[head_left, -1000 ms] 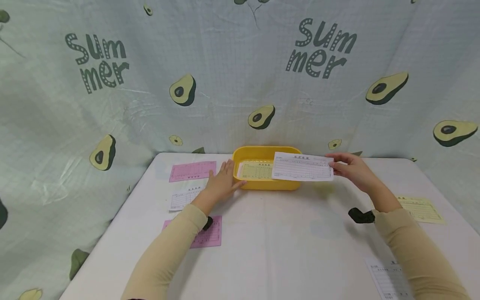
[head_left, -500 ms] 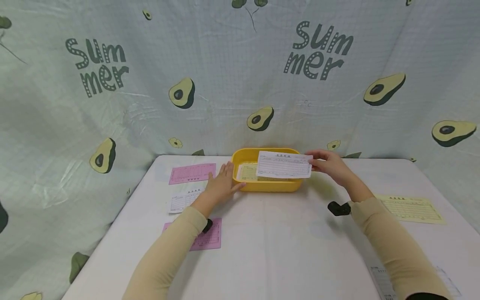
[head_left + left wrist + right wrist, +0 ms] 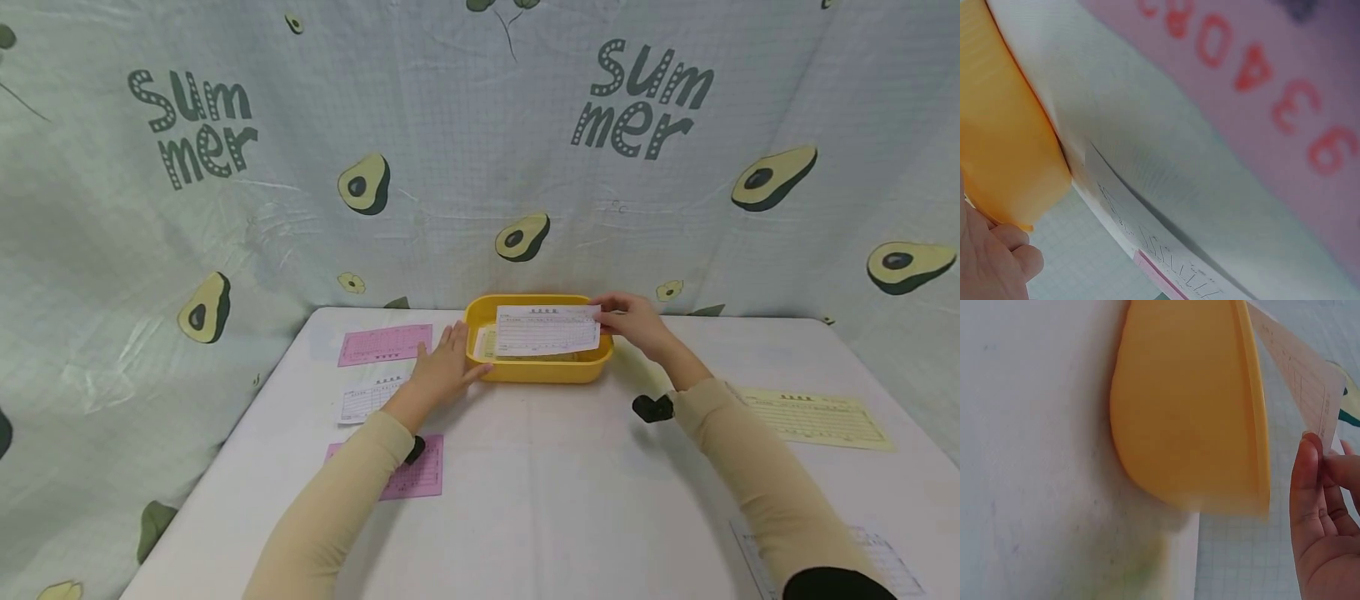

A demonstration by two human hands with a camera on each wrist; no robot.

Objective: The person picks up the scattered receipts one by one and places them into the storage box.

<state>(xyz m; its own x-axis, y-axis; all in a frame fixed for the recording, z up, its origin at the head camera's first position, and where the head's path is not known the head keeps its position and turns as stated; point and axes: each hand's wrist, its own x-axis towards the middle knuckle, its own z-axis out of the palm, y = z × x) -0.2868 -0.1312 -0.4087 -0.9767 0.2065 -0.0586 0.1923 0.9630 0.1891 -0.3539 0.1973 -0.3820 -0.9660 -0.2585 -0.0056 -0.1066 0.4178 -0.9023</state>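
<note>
A yellow plastic basin [image 3: 540, 373] stands at the back of the table. My right hand [image 3: 636, 323] pinches the right end of a white printed receipt slip [image 3: 547, 331], which is over the basin's opening. In the right wrist view, thumb and fingers grip the slip's corner beside the basin's rim [image 3: 1257, 412]. Inside the basin, a yellow slip [image 3: 486, 342] shows partly behind the white one. My left hand [image 3: 441, 367] rests against the basin's left end, fingers straight and thumb along its front; the left wrist view shows only part of that hand [image 3: 991, 259].
On the left lie a pink slip [image 3: 386, 344], a white slip [image 3: 367, 402] and another pink slip [image 3: 420, 475] partly under the left arm. A yellow slip [image 3: 821, 418] lies at right, with white paper [image 3: 881, 558] near the right forearm. A patterned curtain [image 3: 450, 125] hangs behind.
My right hand has moved left with the white slip, from beyond the basin's right end to over its opening. The left hand has stayed at the basin's left end.
</note>
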